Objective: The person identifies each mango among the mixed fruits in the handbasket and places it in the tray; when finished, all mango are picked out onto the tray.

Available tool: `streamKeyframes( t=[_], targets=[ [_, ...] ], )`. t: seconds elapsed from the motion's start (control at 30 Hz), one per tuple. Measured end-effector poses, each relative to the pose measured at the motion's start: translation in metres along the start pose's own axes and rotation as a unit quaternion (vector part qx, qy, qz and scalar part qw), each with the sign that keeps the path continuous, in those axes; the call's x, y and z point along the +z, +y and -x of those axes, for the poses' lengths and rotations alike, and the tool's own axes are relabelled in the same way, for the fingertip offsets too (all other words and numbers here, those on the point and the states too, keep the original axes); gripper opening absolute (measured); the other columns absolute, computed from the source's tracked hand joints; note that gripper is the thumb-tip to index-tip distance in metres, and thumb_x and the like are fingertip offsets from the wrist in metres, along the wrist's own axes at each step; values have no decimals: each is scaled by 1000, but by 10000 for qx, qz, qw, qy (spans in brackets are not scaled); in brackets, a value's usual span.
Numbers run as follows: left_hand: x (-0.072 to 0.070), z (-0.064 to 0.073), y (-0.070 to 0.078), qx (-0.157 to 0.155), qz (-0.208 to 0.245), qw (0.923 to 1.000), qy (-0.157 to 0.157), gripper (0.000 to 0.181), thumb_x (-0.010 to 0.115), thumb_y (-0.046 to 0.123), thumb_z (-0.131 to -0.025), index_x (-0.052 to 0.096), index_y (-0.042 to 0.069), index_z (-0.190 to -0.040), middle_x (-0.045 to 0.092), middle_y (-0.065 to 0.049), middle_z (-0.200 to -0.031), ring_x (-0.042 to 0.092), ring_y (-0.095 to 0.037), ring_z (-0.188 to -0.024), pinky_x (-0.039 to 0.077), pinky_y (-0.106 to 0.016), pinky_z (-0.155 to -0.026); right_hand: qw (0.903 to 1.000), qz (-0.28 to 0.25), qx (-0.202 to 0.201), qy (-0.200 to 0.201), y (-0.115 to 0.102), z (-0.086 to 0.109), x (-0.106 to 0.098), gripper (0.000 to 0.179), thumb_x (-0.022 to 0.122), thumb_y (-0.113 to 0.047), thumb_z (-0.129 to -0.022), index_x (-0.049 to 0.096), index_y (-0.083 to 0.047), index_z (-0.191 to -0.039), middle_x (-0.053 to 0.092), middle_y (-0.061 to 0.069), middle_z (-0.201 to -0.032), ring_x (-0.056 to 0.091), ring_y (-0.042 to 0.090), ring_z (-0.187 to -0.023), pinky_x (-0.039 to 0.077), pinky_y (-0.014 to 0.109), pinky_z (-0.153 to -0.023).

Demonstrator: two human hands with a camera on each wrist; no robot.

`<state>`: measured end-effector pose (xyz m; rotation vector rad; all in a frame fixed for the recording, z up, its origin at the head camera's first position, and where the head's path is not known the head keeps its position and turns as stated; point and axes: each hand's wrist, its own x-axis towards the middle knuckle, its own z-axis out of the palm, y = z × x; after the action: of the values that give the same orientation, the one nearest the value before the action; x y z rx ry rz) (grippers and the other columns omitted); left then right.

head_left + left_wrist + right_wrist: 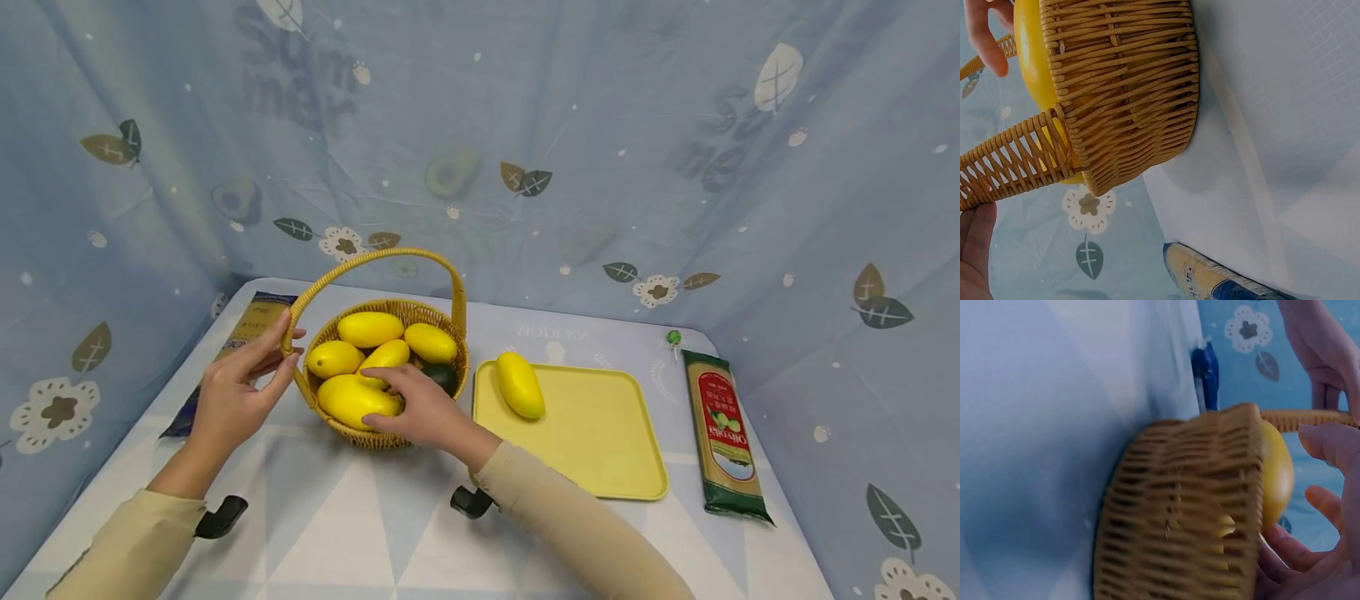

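A wicker basket [369, 439] holds several yellow mangoes [369, 330] and one dark green avocado [440, 378]. My left hand [236, 387] pinches the left side of its arched handle [397, 252] between fingertips and thumb. Over the basket's front rim reaches my right hand [423, 410], its thumb and fingers spread around the right end of the large front mango [352, 402]. In the right wrist view, the lower fingers are right at a mango [1277, 478] by the rim, while the thumb stands apart from it.
Right of the basket lies a yellow tray [600, 442] with one mango [521, 385] on its left part. A green and gold packet [726, 437] and a small green-topped item [673, 337] are at the far right. Behind my left hand lies a blue and gold packet [258, 321].
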<state>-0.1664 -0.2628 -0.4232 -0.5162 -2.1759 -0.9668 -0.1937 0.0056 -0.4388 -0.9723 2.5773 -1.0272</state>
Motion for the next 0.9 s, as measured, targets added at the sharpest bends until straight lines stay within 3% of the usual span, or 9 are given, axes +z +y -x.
streamKeyframes(
  t=[0.2, 0.5, 0.9],
  targets=[
    [1, -2, 1, 21, -23, 10000, -30, 87, 78, -22, -73, 54, 13, -149, 73, -15, -118, 58, 18, -104, 48, -4, -85, 9994, 331, -9, -114, -2, -6, 13, 62, 68, -43, -97, 46, -33, -154, 54, 0, -148, 52, 13, -131, 46, 29, -107],
    [-1, -2, 1, -46, -42, 10000, -64, 87, 77, -22, -74, 52, 14, -150, 73, -15, -119, 57, 19, -103, 47, -3, -86, 9986, 504, -54, 112, -3, -4, 15, 59, 68, -41, -97, 48, -33, -152, 56, -3, -146, 52, 13, -130, 47, 29, -106],
    [-2, 0, 2, -74, 26, 9998, -180, 84, 74, -21, -79, 50, 14, -152, 71, -16, -121, 58, 17, -105, 49, -5, -86, 9974, -43, 56, 724, 13, 31, -12, 59, 69, -45, -96, 48, -38, -151, 53, -8, -146, 53, 12, -127, 51, 35, -101]
  ],
)
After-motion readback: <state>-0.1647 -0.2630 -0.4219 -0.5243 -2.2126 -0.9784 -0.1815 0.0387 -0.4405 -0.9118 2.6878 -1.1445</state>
